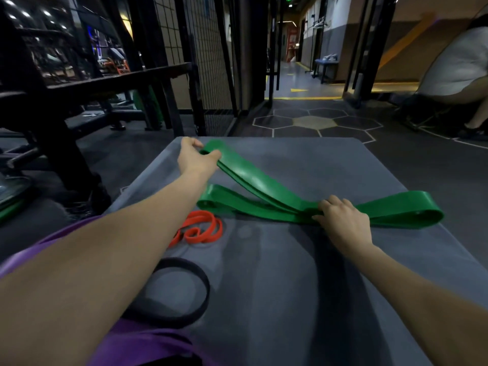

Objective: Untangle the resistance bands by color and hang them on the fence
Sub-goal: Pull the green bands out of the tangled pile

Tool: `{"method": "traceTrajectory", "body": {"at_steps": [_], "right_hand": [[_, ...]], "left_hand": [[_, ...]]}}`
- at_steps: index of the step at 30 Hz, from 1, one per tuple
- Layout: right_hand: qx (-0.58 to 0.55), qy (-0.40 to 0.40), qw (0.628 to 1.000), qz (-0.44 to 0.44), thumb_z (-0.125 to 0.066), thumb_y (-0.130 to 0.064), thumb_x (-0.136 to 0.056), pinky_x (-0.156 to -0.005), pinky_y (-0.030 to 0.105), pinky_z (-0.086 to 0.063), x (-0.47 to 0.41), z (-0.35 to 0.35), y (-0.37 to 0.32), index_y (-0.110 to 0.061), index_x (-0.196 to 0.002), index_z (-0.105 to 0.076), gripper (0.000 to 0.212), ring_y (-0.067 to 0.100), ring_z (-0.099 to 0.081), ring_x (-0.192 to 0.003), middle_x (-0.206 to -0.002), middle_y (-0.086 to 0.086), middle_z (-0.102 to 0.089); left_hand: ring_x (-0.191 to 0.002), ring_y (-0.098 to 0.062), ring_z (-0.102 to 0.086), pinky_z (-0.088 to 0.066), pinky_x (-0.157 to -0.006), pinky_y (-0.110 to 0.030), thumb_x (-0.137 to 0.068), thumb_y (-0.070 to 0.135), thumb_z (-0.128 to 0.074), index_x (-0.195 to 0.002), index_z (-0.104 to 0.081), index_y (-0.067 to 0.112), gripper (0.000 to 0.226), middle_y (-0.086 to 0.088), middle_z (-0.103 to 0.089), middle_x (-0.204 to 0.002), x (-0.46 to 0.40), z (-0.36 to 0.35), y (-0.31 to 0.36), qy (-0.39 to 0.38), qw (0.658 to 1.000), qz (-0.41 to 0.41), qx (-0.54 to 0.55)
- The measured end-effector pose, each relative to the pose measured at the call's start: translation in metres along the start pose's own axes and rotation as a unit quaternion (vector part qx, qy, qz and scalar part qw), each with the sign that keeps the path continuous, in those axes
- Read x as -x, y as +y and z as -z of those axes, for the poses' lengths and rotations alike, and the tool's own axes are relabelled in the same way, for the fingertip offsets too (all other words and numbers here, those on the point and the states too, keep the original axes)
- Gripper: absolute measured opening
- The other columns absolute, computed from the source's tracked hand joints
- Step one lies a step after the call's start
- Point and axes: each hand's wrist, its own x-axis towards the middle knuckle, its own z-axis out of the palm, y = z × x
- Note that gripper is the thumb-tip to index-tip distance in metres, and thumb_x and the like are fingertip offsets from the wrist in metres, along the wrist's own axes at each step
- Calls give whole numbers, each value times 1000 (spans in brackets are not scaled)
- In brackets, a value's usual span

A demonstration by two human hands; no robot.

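We note the left hand (194, 158) pinching the green band's (253, 180) far loop, lifting it off the mat (303, 273). The right hand (343, 220) grips its crossing, apparently anchoring it for untangling.

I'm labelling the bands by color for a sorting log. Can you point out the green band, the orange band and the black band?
green band (253, 180), head view: on the raised upper strap.
orange band (202, 229), head view: on the coiled loops.
black band (203, 291), head view: on the loop's right curve.
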Motion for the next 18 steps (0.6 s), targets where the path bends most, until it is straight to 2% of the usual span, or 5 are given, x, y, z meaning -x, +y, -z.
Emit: {"method": "traceTrajectory", "body": {"at_steps": [2, 5, 9, 14, 18], "right_hand": [[1, 0, 1000, 8, -52, -35, -91, -56, 33, -39, 1, 0, -1, -13, -104, -56, 26, 26, -51, -106, -107, 3, -54], [18, 0, 1000, 18, -51, -33, -92, -53, 31, -35, 3, 1, -1, -13, -106, -57, 25, 26, -50, -106, -107, 4, -54], [27, -2, 999, 25, -54, -28, -91, -53, 31, -34, 2, 3, 2, -10, -103, -60, 22, 28, -51, -104, -104, 6, -54], [-26, 2, 998, 60, -64, -28, -85, -75, 41, -47, -11, 8, -12, -8, -105, -63, 28, 32, -52, -104, -103, 10, -58], [-126, -107, 981, 101, -59, -40, -87, -101, 36, -34, -36, 11, -53, -9, -133, -43, 58, 29, -37, -125, -132, 11, -45]], "left_hand": [[-70, -19, -64, -58, -78, -38, -83, 10, -65, -108, -37, 13, 38, -14, -52, -121, 3, 1, -2, -19, 991, 82, 102], [-96, -25, -62, -58, -60, -26, -82, -1, -62, -134, -30, 2, 61, -17, -42, -139, 11, 6, -16, -53, 970, 169, 166], [-103, -27, -57, -52, -74, -27, -84, -5, -58, -130, -39, -6, 50, -23, -46, -135, 16, 12, -41, -31, 970, 217, 105], [-91, -23, -53, -48, -41, -13, -84, -7, -57, -123, -46, -8, 40, -21, -50, -132, 18, 11, -45, -37, 974, 207, 83], [-95, -22, -51, -52, -78, -25, -86, -8, -53, -112, -50, -1, 28, -20, -51, -131, 13, 12, -49, -62, 970, 216, 95]]}}
